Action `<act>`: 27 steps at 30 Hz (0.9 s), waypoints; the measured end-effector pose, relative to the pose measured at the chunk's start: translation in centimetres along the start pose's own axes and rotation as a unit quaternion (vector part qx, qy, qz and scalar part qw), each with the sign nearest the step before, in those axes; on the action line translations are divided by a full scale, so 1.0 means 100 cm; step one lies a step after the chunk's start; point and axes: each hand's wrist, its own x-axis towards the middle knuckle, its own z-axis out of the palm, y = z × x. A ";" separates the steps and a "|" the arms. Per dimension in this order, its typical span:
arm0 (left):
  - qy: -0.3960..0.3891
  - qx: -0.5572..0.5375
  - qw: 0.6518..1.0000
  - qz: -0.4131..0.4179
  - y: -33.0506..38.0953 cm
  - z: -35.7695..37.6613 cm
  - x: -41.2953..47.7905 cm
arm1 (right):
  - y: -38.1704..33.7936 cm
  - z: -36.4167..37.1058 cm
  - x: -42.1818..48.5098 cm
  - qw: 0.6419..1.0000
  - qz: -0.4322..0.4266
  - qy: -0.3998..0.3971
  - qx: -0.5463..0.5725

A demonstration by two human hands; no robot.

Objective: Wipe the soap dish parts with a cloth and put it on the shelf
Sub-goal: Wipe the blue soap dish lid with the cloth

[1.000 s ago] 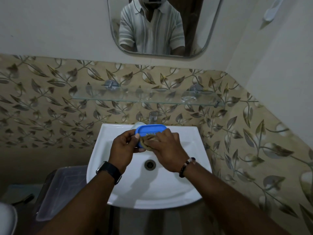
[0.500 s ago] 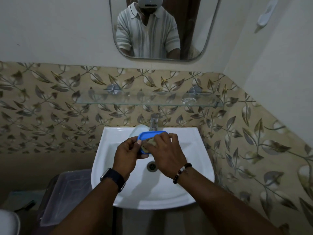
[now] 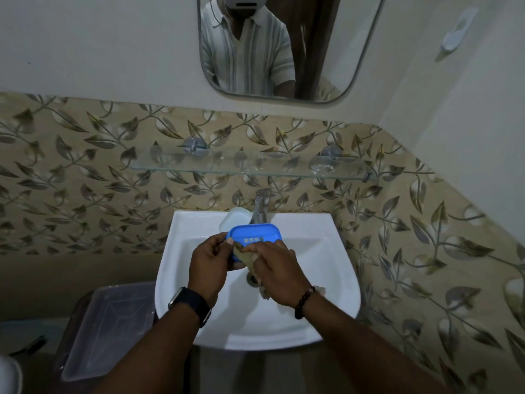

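A blue slotted soap dish part (image 3: 255,234) is held over the white sink (image 3: 326,280), tilted toward me. My left hand (image 3: 208,267) grips its left end. My right hand (image 3: 279,275) presses a tan cloth (image 3: 247,258) against the dish's near side; the cloth's tail hangs below my wrist. A pale translucent soap dish part (image 3: 234,217) rests on the sink's back rim, left of the tap. The glass shelf (image 3: 176,163) runs along the wall above the sink.
A chrome tap (image 3: 260,204) stands right behind the blue part. A mirror (image 3: 326,52) hangs above the shelf. A clear plastic bin lid (image 3: 105,331) sits low at the left of the sink. The tiled side wall is close on the right.
My right hand has slid the cloth down toward me, uncovering the blue part's slotted face. The view has tilted down a little; both hands stay over the basin.
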 end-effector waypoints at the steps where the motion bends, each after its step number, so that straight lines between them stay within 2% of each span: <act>1: 0.003 -0.013 1.000 -0.010 0.002 -0.002 0.001 | 0.003 -0.003 -0.001 0.998 -0.007 0.037 0.041; 4: 0.002 -0.064 0.997 -0.050 0.009 -0.008 0.006 | 0.020 -0.008 -0.005 0.981 -0.042 0.181 0.063; 5: -0.002 -0.074 0.995 -0.067 0.012 -0.007 0.007 | 0.024 -0.008 -0.005 0.979 -0.068 0.191 0.031; 7: -0.015 -0.081 0.992 -0.097 0.014 -0.003 0.008 | 0.028 -0.002 -0.005 0.972 -0.139 0.161 -0.102; 9: -0.023 -0.078 0.990 -0.111 0.016 0.003 0.007 | 0.035 0.010 -0.004 0.939 -0.207 0.146 -0.231; 14: -0.011 -0.076 0.988 -0.136 0.023 -0.004 0.009 | 0.054 0.008 0.003 0.902 -0.224 0.175 -0.326; 17: 0.002 -0.089 0.984 -0.155 0.027 -0.012 0.011 | 0.054 0.000 0.002 0.906 -0.205 0.200 -0.310; 21: 0.025 -0.126 0.969 -0.211 0.030 -0.016 0.011 | 0.039 -0.004 0.002 0.926 -0.218 0.210 -0.226; 27: 0.019 -0.168 0.954 -0.249 0.034 -0.022 0.014 | 0.023 -0.011 0.002 0.912 -0.227 0.326 -0.102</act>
